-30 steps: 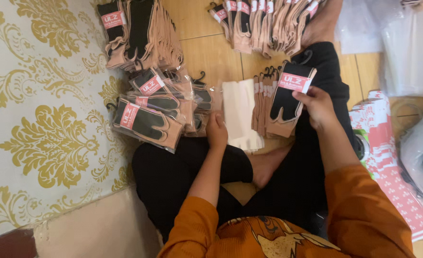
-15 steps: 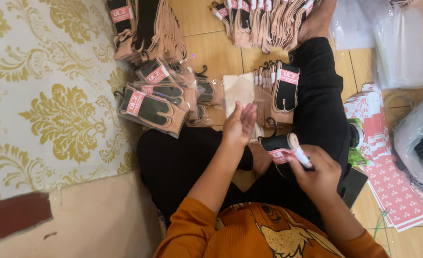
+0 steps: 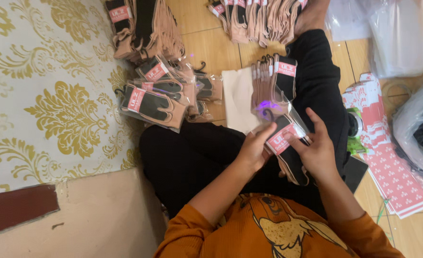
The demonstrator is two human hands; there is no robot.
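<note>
Holding: both hands meet over the lap on one pair of socks (image 3: 288, 148), black with a tan edge and a pink paper band, partly inside a clear sleeve (image 3: 288, 119).
Left hand (image 3: 253, 152): fingers curled, thumb and fingertips pinching the near-left edge of the pair at the band.
Right hand (image 3: 319, 150): fingers spread along the right side of the pair, thumb on top; a pressing hold, not a closed fist.
Position of held pair: above the black-trousered thigh, its far end pointing away from the body into the sleeve's mouth.
Just beyond the grip: an upright batch of banded socks (image 3: 273, 79) leaning on the right leg, with a flat white sheet (image 3: 237, 98) beside it on the left.
Left of the grip, farther: a loose heap of bagged pairs (image 3: 161, 98) on the wooden floor (image 3: 199, 24), touching the patterned gold-and-white mat (image 3: 39, 91).
Right of the grip: a fanned stack of red-and-white printed cards (image 3: 393, 162) and a grey plastic bag (image 3: 421, 129).
Farthest: two rows of unbagged pairs (image 3: 254, 16) along the top.
Risk, judged: the sleeve is thin and slack; a crooked push could buckle the band or split the film.
Risk, judged: the upright batch has little support; a knee shift could topple it into the sorted heap.
</note>
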